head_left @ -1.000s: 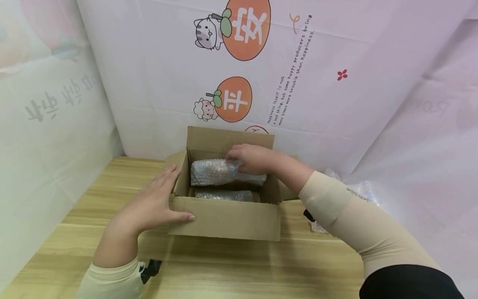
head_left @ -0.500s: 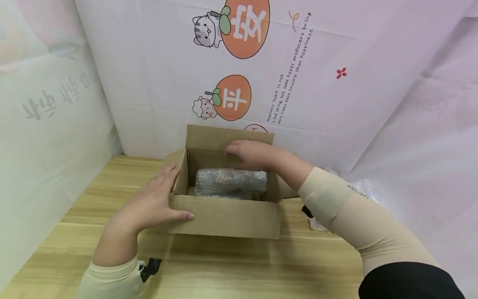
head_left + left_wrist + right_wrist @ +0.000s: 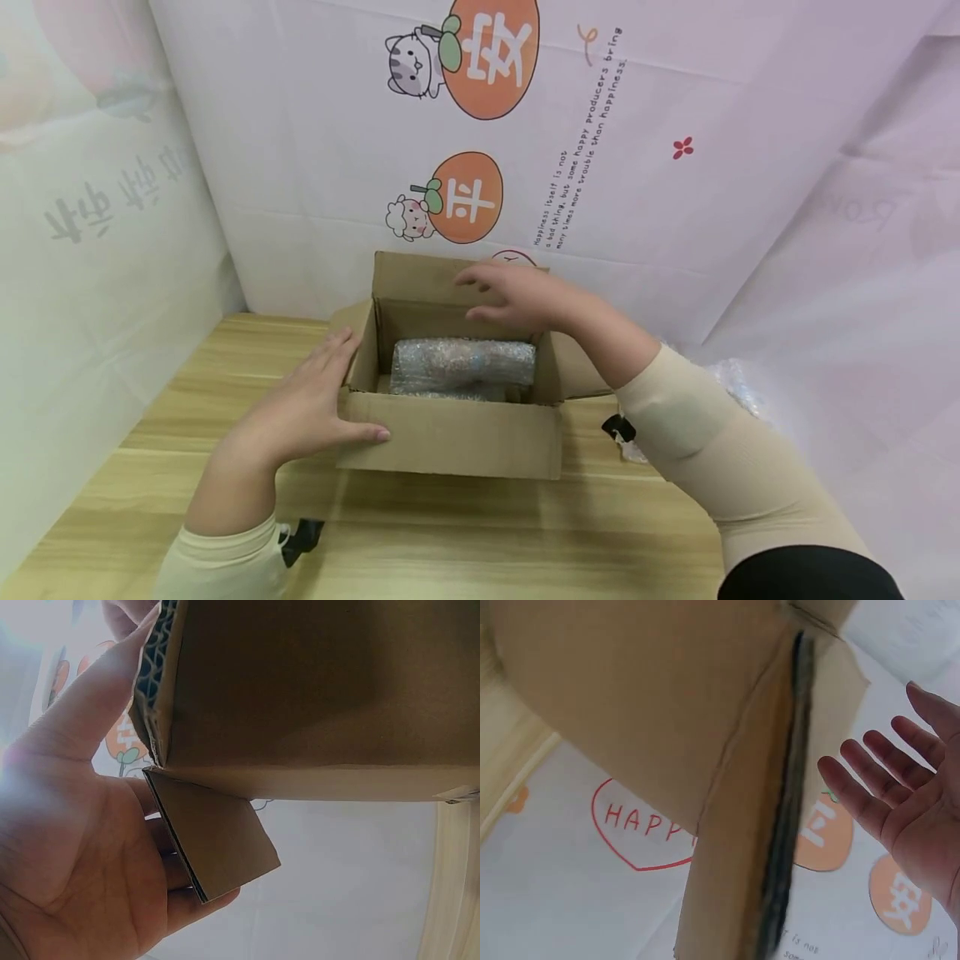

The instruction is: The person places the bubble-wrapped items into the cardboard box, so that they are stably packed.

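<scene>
Wood-grain table (image 3: 480, 533), printed backdrop (image 3: 315, 150), box (image 3: 450, 435)

The box (image 3: 457, 437) is brown, the bubble-wrapped bundle (image 3: 463, 363) silvery, the table (image 3: 450, 533) yellow wood-grained.

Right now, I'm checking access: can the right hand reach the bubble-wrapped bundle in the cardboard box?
Likely yes: the cardboard box is open, the right hand hovers empty near its far flap, and nothing covers the bubble-wrapped bundle.
</scene>
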The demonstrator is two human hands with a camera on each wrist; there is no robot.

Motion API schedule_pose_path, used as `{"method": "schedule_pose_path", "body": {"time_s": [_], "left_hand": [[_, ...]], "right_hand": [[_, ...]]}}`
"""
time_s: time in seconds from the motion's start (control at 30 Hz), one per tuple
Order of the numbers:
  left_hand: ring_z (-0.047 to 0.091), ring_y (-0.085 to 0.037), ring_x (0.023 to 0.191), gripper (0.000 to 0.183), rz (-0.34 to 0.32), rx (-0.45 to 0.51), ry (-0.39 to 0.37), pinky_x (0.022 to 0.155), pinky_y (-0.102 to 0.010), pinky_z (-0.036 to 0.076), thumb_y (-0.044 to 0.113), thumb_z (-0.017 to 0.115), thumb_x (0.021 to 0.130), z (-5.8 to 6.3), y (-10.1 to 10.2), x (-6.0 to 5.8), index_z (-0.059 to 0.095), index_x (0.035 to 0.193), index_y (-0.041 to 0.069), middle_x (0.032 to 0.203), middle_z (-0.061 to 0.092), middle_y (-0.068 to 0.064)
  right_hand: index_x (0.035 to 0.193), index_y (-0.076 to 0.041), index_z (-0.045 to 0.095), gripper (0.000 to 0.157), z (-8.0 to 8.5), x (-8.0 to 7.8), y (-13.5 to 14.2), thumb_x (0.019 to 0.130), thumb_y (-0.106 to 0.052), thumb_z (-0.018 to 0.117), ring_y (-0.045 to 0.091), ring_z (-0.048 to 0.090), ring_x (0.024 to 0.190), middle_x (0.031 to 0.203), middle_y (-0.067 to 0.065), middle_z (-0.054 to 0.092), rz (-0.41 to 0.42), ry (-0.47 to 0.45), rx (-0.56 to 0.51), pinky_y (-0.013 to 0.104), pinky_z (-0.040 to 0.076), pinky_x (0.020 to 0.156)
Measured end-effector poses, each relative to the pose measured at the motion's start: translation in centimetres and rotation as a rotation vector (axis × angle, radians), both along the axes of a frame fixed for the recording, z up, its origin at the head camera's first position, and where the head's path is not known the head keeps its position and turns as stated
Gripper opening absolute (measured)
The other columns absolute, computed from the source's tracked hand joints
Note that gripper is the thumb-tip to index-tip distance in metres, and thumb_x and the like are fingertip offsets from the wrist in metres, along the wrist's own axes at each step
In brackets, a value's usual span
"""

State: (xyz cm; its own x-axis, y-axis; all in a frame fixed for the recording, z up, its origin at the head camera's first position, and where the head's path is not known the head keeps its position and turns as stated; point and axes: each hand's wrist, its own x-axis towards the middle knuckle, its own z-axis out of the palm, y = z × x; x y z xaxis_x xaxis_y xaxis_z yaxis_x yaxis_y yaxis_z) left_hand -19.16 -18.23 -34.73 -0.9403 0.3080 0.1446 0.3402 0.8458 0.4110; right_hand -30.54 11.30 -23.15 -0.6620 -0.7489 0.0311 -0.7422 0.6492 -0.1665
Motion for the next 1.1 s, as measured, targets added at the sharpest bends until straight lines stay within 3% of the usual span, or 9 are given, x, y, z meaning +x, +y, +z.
{"method": "schedule_pose_path", "body": {"time_s": [0.4,0.7,0.97,1.1], "left_hand": [[0.013,-0.043,0.149,0.132,-0.002,0.002,-0.001,0.118,-0.064,0.017,0.079,0.07,0.065,0.0,0.2,0.1,0.01,0.158,0.007,0.164,0.009,-0.016],[0.013,-0.043,0.149,0.132,0.0,0.012,-0.005,0.117,-0.064,0.018,0.08,0.068,0.064,0.1,0.2,0.2,0.01,0.158,0.008,0.165,0.009,-0.016],[0.014,-0.044,0.148,0.132,0.001,0.015,0.003,0.117,-0.064,0.018,0.081,0.068,0.065,0.0,0.2,0.2,0.01,0.158,0.008,0.164,0.01,-0.016],[0.015,-0.043,0.148,0.132,0.001,0.013,0.007,0.117,-0.064,0.018,0.08,0.068,0.065,0.0,0.2,0.2,0.01,0.158,0.008,0.164,0.01,-0.017]], "right_hand": [[0.144,-0.026,0.047,0.051,0.1,3.0,5.0,0.096,-0.036,0.063,0.022,0.049,0.131,0.147,-0.004,0.044,-0.052,-0.057,-0.334,0.044,0.054,0.097],[0.145,-0.026,0.045,0.053,-2.2,5.0,8.7,0.096,-0.034,0.063,0.023,0.047,0.131,0.152,-0.005,0.039,-0.154,0.075,-0.538,0.048,0.047,0.104],[0.146,-0.021,0.046,0.056,-4.8,6.0,11.1,0.094,-0.017,0.067,0.026,0.045,0.133,0.15,0.001,0.043,-0.233,0.235,-0.738,0.052,0.043,0.106],[0.146,-0.012,0.044,0.056,-5.3,7.0,12.2,0.093,-0.005,0.064,0.028,0.044,0.134,0.149,0.008,0.044,-0.273,0.285,-0.803,0.043,0.043,0.107]]}}
